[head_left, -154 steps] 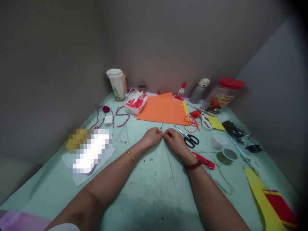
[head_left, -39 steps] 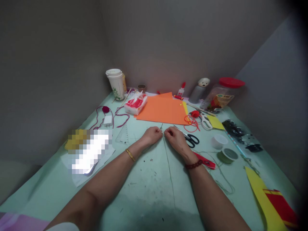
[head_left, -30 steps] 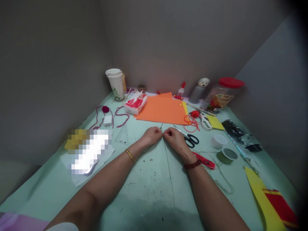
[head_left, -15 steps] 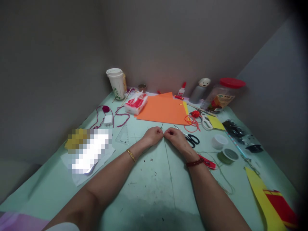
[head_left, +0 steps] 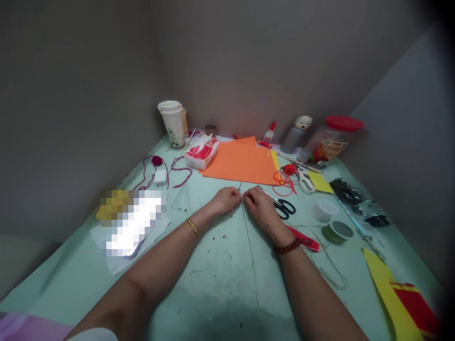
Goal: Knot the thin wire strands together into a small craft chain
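Fingertips of my left hand (head_left: pixel 227 199) are pinched on a thin green cord (head_left: pixel 251 253), at a small knotted part between the hands. My right hand (head_left: pixel 258 201) is closed at the same spot, its fingertips touching the cord from the right. From there the cord trails down over the green table cover (head_left: pixel 213 303). Black-handled scissors (head_left: pixel 284 208) lie just right of my right hand. A red cutter (head_left: pixel 305 239) rests beside my right wrist. The clear triangle ruler (head_left: pixel 182 201) is left of my left hand.
Orange sheets (head_left: pixel 241 163) and a tissue pack (head_left: pixel 202 154) lie beyond the hands. A white cup (head_left: pixel 172 125) stands back left, a red-lidded jar (head_left: pixel 329 142) back right. Red cord (head_left: pixel 284 182), white scissors (head_left: pixel 306 182) and a small tub (head_left: pixel 337 232) are at right.
My right hand has turned slightly, its fingers now more extended over the cord. A loop of cord now shows below my left wrist. My left hand has barely moved.
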